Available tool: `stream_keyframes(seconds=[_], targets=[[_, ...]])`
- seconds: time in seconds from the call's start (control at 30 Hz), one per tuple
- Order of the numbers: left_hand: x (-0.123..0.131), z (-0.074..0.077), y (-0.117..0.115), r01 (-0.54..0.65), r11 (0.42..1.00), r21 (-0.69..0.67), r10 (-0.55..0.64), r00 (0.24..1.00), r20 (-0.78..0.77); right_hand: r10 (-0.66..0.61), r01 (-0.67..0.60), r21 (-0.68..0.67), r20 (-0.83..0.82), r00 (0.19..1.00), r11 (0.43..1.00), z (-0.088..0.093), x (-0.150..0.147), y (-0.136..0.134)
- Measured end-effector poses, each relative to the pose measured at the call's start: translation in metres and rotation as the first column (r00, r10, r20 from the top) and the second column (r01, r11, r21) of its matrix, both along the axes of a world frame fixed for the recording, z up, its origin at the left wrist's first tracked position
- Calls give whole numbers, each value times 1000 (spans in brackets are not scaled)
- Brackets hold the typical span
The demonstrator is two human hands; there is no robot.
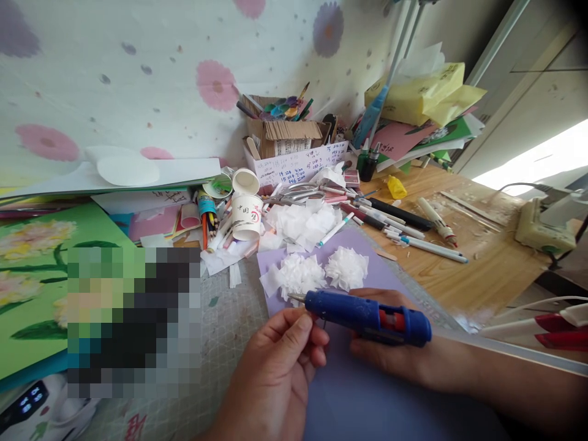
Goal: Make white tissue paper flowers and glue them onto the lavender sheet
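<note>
My right hand (390, 349) is wrapped round a blue glue gun (367, 317), which lies sideways with its metal nozzle pointing left. My left hand (280, 361) is closed in a pinch just below the nozzle tip; what its fingers hold is too small to make out. Both hands hover over a lilac sheet of paper (367, 392). Two white tissue-paper flowers (301, 274) (346, 267) sit on the sheet just beyond the nozzle.
A paper cup (247, 215), loose white tissue scraps (301, 223), pens and markers (404, 236) and a cardboard box of tools (285, 138) crowd the back. A green flower picture (37, 269) lies left. A power strip (537, 229) sits right, yellow paper stack (422, 95) behind.
</note>
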State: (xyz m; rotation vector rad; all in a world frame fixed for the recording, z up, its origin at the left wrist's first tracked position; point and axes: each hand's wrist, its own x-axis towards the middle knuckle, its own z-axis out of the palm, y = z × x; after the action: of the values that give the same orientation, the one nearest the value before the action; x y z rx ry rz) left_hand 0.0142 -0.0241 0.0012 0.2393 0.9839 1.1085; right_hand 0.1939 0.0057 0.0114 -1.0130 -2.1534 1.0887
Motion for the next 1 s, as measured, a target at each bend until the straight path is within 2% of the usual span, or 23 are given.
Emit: stream_keyframes(seconds=[0.1,0.33,0.63,0.83,1.0], targets=[[-1,-2,1,-21,1000,15,21,999,-28,-37,37,-8,16,999,999,0,0,-1],[-1,3,3,-44,997,57,49,993,-106,33,-33,-11,1,999,999,-3,-2,1],[-3,4,6,-36,994,107,64,961,-270,16,-16,-13,20,1000,1000,-2,-5,-4],[-5,4,3,13,989,149,70,842,-535,24,-24,-12,17,1000,1000,-4,-6,-7],[-2,9,5,88,966,243,116,690,-714,8,-8,9,-21,1000,1000,-5,-11,-6]])
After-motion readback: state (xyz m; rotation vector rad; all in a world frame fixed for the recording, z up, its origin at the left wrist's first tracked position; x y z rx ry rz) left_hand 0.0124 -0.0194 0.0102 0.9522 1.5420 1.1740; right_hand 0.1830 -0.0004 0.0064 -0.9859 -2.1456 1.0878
